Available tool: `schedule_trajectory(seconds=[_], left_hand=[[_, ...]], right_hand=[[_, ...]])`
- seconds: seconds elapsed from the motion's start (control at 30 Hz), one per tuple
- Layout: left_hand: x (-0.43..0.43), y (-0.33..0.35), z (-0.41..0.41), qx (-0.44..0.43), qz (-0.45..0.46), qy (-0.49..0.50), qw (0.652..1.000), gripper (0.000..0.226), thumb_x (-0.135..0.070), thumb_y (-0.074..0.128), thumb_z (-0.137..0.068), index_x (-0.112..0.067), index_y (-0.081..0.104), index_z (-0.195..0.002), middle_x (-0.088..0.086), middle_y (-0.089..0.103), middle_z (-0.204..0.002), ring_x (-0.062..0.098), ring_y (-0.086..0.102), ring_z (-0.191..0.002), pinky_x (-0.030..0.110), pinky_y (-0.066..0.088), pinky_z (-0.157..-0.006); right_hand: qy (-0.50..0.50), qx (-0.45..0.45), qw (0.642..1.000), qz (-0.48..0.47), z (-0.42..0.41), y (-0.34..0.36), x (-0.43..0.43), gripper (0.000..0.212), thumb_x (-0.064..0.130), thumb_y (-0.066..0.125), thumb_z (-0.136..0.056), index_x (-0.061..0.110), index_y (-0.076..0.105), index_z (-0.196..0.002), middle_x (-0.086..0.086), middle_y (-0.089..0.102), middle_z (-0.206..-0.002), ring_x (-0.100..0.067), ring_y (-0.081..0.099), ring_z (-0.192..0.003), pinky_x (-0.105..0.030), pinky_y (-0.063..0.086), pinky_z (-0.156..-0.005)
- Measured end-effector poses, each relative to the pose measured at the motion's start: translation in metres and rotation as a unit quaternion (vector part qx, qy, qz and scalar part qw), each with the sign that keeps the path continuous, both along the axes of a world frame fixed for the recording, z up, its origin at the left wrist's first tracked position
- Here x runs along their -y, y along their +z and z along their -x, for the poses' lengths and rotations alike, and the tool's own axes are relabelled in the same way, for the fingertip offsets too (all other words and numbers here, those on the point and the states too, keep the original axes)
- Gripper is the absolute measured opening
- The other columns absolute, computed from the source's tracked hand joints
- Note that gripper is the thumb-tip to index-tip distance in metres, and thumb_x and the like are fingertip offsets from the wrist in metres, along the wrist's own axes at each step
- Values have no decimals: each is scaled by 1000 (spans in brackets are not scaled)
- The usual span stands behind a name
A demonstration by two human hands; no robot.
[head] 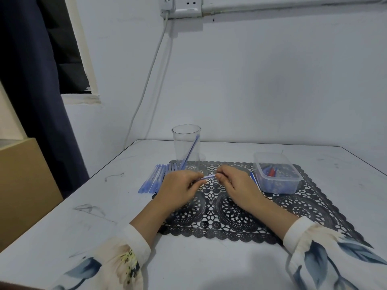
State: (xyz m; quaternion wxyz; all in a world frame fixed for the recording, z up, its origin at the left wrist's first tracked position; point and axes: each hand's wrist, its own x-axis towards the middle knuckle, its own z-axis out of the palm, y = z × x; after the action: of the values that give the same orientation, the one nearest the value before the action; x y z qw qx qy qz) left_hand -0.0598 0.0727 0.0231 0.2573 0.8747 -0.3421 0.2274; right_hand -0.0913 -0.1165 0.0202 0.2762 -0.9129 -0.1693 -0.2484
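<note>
Floral sleeves [117, 258] at near edge of tabletop [83, 206]; both hands over a black lace mat [230, 218], sharing one blue pen [209, 177].
Grip: left hand [178, 187] pinches the pen's left end with curled fingers, right hand [238, 185] pinches its right end; pen level between them, over the mat. Just left of left hand: row of blue pens [154, 181]. Behind: clear cup [186, 141], a single pen [190, 152] leaning inside. Near right hand: clear container [278, 185] holding blue and red pieces.
</note>
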Motion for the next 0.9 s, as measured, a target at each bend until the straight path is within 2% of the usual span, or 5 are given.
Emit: schedule_trajectory(seconds=[0.17, 0.33, 0.43, 0.73, 0.9], left_hand=[[2, -1, 1, -45, -32, -17, 998, 18, -9, 49, -88, -16, 63, -96, -6, 62, -82, 9, 52, -68, 25, 40, -64], [0, -2, 0, -34, -28, -30, 999, 45, 5, 51, -84, -15, 60, -124, -3, 70, -103, 14, 63, -94, 30, 50, -83], [-2, -3, -1, -11, -17, -45, 999, 51, 8, 55, -79, -14, 59, -125, 2, 70, -106, 18, 66, -96, 35, 53, -85], [-5, -5, -7, 74, -52, -37, 995, 55, 9, 64, -71, -17, 63, -120, 3, 73, -93, 21, 68, -76, 36, 57, -69], [-3, -3, -7, 49, -76, -14, 996, 42, -10, 60, -87, -24, 58, -126, -1, 69, -108, 20, 66, -92, 36, 54, -80]], right_hand=[[-38, 32, 999, 17, -3, 0, 3, 38, 37, 34, -93, 11, 61, -87, 7, 51, -72, -12, 46, -68, -28, 32, -60], [-42, 22, 999, -2, -1, 1, 3, 31, 29, 41, -96, 12, 58, -77, 9, 46, -63, -12, 44, -62, -28, 29, -57], [-44, -27, 998, -26, 2, 5, -1, 27, 23, 46, -96, 15, 56, -72, 4, 50, -60, -11, 44, -59, -29, 34, -58], [-49, -119, 985, -118, 0, 7, -2, 39, 29, 45, -96, 1, 57, -71, -11, 56, -62, -17, 48, -56, -32, 43, -62], [-47, -109, 976, -183, -5, -6, -7, 36, 29, 47, -96, 16, 57, -65, 0, 55, -56, -16, 50, -51, -36, 46, -59]])
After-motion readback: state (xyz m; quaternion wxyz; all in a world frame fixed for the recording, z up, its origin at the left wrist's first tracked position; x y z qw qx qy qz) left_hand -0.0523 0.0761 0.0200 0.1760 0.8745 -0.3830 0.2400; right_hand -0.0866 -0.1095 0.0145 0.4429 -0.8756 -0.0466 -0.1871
